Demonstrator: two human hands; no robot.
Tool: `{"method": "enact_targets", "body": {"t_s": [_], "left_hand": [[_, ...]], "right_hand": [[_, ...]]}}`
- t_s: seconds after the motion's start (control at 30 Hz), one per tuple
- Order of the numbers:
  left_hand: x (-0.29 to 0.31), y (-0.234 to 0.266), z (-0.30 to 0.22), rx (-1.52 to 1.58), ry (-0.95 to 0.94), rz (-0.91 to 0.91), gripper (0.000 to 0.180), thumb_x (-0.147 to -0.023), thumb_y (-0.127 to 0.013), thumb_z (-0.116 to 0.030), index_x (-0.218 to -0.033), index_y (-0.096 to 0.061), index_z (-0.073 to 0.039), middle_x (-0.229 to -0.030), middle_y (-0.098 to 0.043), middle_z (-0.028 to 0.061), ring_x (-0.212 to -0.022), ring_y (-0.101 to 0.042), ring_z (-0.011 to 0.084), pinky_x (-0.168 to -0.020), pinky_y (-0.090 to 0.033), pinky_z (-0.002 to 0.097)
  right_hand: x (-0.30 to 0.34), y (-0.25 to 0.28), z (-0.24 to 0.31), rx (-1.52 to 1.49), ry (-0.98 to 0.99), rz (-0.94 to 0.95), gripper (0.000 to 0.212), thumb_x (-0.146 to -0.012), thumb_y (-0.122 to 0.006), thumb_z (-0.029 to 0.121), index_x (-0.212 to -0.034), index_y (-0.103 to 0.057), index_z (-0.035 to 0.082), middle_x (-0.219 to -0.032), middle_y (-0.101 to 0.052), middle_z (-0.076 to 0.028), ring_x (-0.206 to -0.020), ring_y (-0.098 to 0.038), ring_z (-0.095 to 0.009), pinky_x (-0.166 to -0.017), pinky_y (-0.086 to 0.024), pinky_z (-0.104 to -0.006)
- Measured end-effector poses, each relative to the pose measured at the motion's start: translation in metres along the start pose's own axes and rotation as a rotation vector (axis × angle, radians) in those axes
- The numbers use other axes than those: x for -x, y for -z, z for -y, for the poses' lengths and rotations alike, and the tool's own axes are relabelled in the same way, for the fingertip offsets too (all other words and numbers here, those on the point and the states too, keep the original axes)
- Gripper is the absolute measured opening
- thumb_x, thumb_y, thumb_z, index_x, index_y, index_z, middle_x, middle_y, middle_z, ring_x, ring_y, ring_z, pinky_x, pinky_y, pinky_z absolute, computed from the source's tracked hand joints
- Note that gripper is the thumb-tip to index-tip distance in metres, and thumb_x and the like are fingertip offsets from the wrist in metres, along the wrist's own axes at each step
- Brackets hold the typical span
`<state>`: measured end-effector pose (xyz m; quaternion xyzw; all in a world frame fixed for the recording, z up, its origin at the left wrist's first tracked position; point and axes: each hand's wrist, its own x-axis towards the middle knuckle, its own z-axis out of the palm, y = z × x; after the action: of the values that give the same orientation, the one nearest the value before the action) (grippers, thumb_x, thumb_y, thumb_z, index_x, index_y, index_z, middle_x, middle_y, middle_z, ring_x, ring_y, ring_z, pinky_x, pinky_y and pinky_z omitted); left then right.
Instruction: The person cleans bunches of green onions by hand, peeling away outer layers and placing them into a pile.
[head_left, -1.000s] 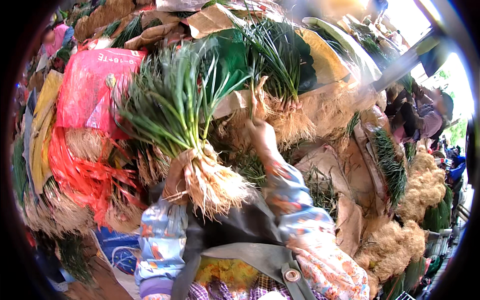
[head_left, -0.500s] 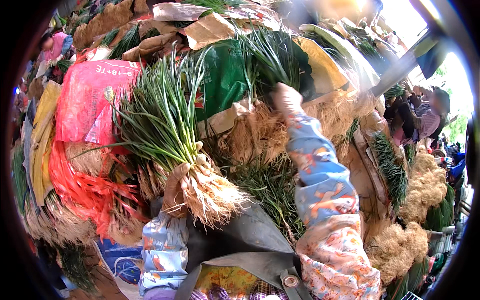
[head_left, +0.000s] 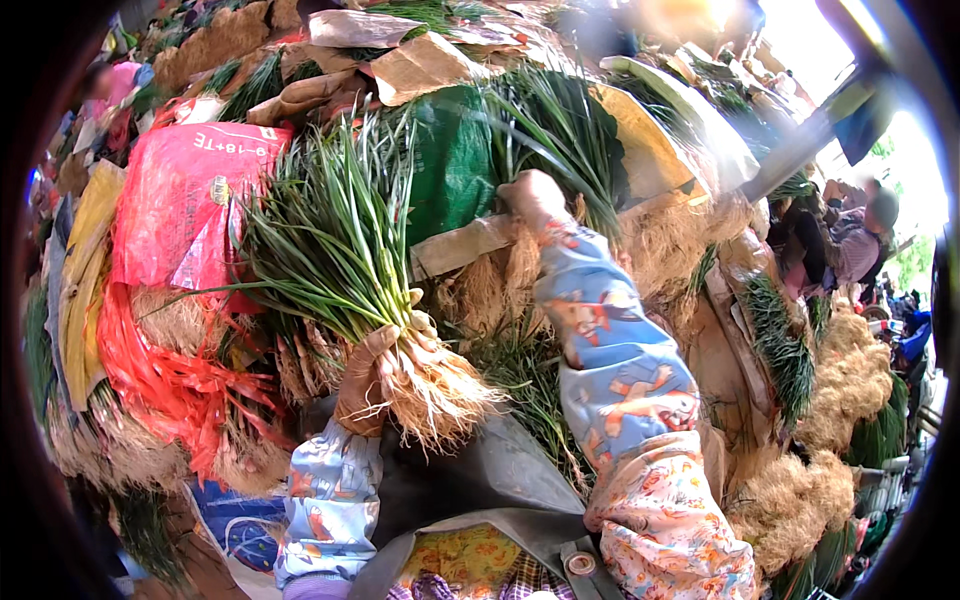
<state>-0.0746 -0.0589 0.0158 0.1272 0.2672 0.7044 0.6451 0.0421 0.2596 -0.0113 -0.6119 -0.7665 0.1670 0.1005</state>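
My left hand, in a brown glove, is closed around the lower stalks of a thick bunch of green onions. Its leaves fan up and away, and its pale roots hang toward me on the right. My right hand reaches far forward to the near edge of a pile of green onions, beside a green sack. The fingers of that hand are curled in and partly hidden, so what they hold cannot be made out. Cut-looking green leaves lie loose between my arms.
A red plastic sack with shredded red netting lies over more onions at left. Dry root masses line the right. A dark apron covers my lap. People sit at far left and far right. A metal pole slants in at upper right.
My right hand has moved left and slightly toward me, from among the leaves to the sack's edge. The bunch in my left hand has shifted slightly right.
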Motion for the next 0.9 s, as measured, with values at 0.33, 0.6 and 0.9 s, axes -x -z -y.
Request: {"method": "enact_targets", "body": {"t_s": [0.33, 0.6, 0.9], "left_hand": [[-0.009, 0.017, 0.006, -0.031, 0.010, 0.092, 0.058, -0.079, -0.061, -0.022, -0.124, -0.037, 0.004, -0.098, -0.057, 0.0107, -0.090, -0.056, 0.0213, -0.086, -0.044, 0.0362], [-0.005, 0.009, 0.009, 0.055, 0.092, 0.081, 0.056, -0.078, -0.063, -0.020, -0.124, -0.038, 0.001, -0.100, -0.056, 0.0098, -0.091, -0.056, 0.0220, -0.082, -0.048, 0.0360], [-0.019, 0.020, 0.015, 0.054, 0.095, 0.083, 0.057, -0.078, -0.063, -0.015, -0.125, -0.036, 0.003, -0.101, -0.056, 0.0126, -0.091, -0.057, 0.0240, -0.083, -0.048, 0.0376]], "right_hand": [[0.078, 0.077, -0.020, -1.270, 0.109, 0.449, 0.016, -0.083, -0.062, 0.016, -0.091, -0.066, 0.003, -0.068, -0.061, -0.002, -0.047, -0.050, -0.004, -0.042, -0.042, -0.0155], [-0.022, 0.091, -0.087, -0.259, 0.028, -0.190, 0.020, -0.082, -0.057, 0.023, -0.085, -0.061, 0.004, -0.080, -0.063, -0.011, -0.065, -0.060, -0.021, -0.057, -0.048, -0.0328], [-0.003, 0.014, -0.043, 0.359, 0.007, 0.092, 0.021, -0.075, -0.060, 0.021, -0.089, -0.067, 0.008, -0.097, -0.065, -0.014, -0.095, -0.062, -0.025, -0.079, -0.049, -0.0388]]}}
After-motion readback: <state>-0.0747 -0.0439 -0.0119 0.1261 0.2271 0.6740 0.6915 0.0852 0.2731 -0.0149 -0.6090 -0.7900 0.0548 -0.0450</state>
